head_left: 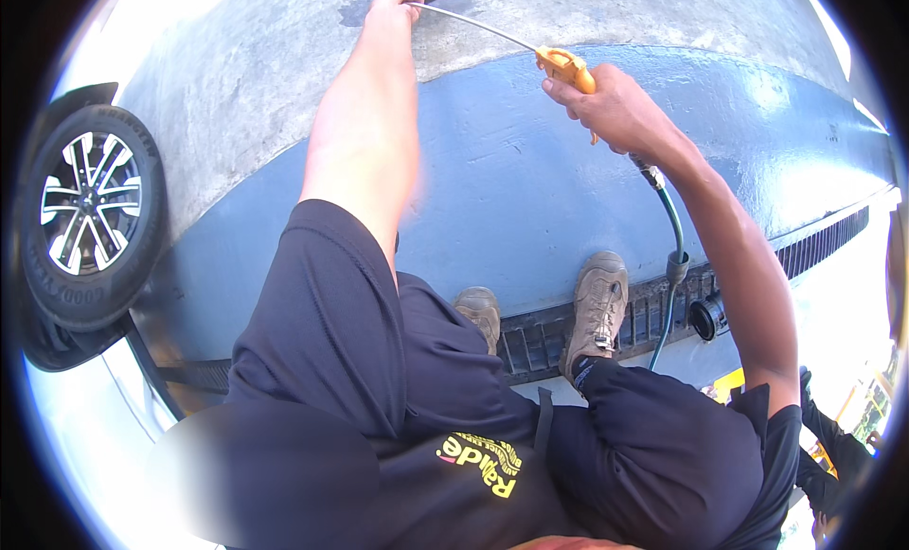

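— Hands first: what are they doing?
— Right hand (614, 105) is wrapped tight around the orange grip of a spray gun (565, 67); a green hose (674, 238) runs down from it past the shoes (595, 309). Left hand (393, 6) reaches far ahead, fingers pinched on the thin metal nozzle (473, 22) near its tip.
— Where is it aimed?
— At a dark object by the top edge; too cut off to identify.
— How far along?
— Hard to judge. No spray shows. The wheel (87, 202) sits well apart, left.
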`<state>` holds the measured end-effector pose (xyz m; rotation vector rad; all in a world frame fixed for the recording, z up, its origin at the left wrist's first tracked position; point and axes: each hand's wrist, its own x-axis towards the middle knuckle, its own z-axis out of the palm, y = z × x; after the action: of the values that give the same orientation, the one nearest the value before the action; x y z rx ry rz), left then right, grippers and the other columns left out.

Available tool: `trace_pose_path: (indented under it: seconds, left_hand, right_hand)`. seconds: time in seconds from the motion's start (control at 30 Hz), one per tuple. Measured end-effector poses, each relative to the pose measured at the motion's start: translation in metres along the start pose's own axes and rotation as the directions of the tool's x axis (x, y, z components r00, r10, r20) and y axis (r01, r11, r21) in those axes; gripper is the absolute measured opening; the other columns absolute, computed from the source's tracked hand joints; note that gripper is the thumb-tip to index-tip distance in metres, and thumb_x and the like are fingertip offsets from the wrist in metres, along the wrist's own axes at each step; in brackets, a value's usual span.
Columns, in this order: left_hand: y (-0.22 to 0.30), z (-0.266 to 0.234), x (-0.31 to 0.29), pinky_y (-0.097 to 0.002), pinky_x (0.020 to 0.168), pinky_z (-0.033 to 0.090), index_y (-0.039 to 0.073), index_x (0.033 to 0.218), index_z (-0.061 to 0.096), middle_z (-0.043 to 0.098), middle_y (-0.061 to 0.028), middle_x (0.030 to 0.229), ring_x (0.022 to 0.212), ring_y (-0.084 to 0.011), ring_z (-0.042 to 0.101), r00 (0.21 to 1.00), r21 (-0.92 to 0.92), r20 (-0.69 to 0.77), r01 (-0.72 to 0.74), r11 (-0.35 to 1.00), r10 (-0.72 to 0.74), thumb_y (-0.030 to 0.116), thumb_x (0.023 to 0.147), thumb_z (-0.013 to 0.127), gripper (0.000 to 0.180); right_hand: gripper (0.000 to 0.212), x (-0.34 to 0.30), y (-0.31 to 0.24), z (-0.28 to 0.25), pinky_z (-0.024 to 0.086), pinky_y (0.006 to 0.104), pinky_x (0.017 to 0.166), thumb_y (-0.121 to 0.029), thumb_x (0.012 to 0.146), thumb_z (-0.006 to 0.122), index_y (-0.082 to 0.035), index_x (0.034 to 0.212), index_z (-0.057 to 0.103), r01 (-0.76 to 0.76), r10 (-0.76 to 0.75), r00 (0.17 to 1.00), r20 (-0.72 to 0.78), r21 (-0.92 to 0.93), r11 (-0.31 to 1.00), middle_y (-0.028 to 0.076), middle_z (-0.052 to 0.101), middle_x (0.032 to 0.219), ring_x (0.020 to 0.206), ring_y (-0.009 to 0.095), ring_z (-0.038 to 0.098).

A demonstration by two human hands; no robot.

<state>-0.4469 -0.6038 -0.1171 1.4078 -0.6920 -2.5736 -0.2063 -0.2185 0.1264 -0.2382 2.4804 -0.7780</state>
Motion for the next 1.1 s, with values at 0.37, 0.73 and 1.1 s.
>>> trace_pose_path:
  seconds: [0.37,0.73,1.1]
  left_hand:
    - [-0.035,0.035,0.010,-0.0394,0.057,0.065,-0.003,0.098,0.060,0.061,-0.0144,0.071,0.054,-0.0230,0.062,0.989,-0.298,0.088,0.137,0.945,-0.116,0.005,0.105,0.047,0.018]
    - [-0.106,0.082,-0.158,-0.0302,0.050,0.063,-0.003,0.093,0.061,0.062,-0.0148,0.072,0.045,-0.0146,0.056,0.868,-0.304,0.363,0.455,0.837,-0.340,0.002,0.102,0.049,0.016]
    - [-0.250,0.027,-0.232,-0.0257,0.042,0.028,0.010,0.073,0.044,0.034,0.0023,0.054,0.042,-0.0093,0.030,0.782,-0.347,0.134,0.612,0.710,-0.609,0.008,0.102,0.038,0.030]
  right_hand:
    - [0.063,-0.012,0.011,-0.006,0.051,0.0396,0.059,-0.053,0.104,0.063,0.007,0.088,0.075,-0.095,0.095,0.994,-0.057,-0.011,0.995,0.011,0.064,0.064,0.056,0.018,0.060]
    - [0.061,-0.081,0.026,-0.046,0.052,0.0460,0.064,-0.051,0.105,0.061,0.006,0.085,0.070,-0.315,0.320,0.947,-0.034,0.109,0.943,0.016,0.066,0.067,0.064,0.022,0.065]
    - [0.063,-0.175,0.037,-0.090,0.051,0.0444,0.061,-0.050,0.105,0.062,0.008,0.080,0.068,-0.487,0.495,0.868,-0.026,-0.236,0.841,0.012,0.062,0.062,0.057,0.020,0.062]
